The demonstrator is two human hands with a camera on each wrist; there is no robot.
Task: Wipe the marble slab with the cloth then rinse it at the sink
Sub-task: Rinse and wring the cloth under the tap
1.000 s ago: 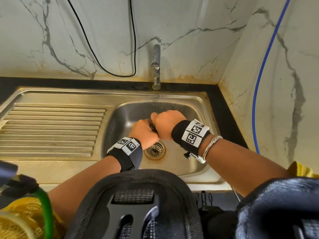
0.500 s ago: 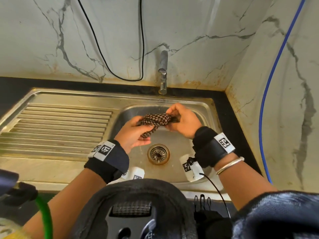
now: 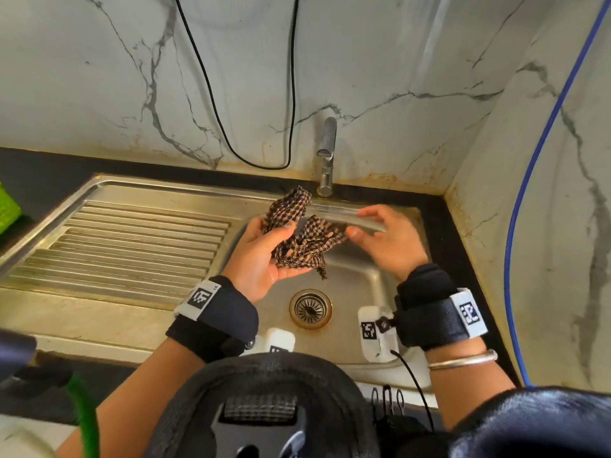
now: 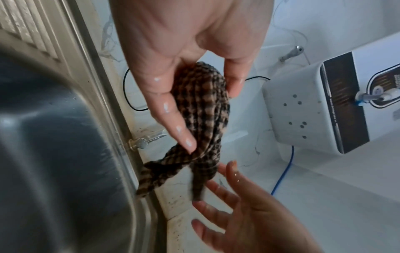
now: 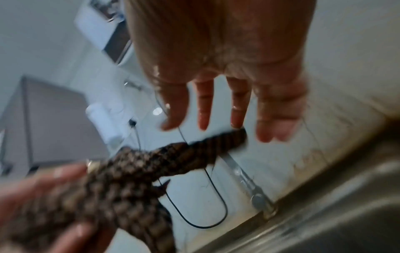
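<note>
The brown-and-black checked cloth (image 3: 299, 239) hangs crumpled and partly twisted over the steel sink basin (image 3: 363, 282), in front of the tap (image 3: 327, 153). My left hand (image 3: 274, 241) grips it between thumb and fingers; the left wrist view shows the cloth (image 4: 203, 109) bunched in my wet left hand (image 4: 211, 115). My right hand (image 3: 362, 224) is just right of the cloth with straight, spread fingers, its thumb at the cloth's end. In the right wrist view the cloth's tip (image 5: 216, 142) lies just beyond the fingertips (image 5: 236, 118). No water stream shows at the tap.
The drain (image 3: 310, 309) sits below the hands. A ribbed drainboard (image 3: 132, 246) spreads to the left. A black cable (image 3: 292, 94) and a blue hose (image 3: 515, 209) run down the marble walls. A green object (image 3: 8, 206) lies at the far left. A white appliance (image 4: 314, 106) hangs on the wall.
Both hands rose from low in the basin, where they were closed together round the cloth. The cloth has untwisted and spread, and my right hand has opened its fingers off it.
</note>
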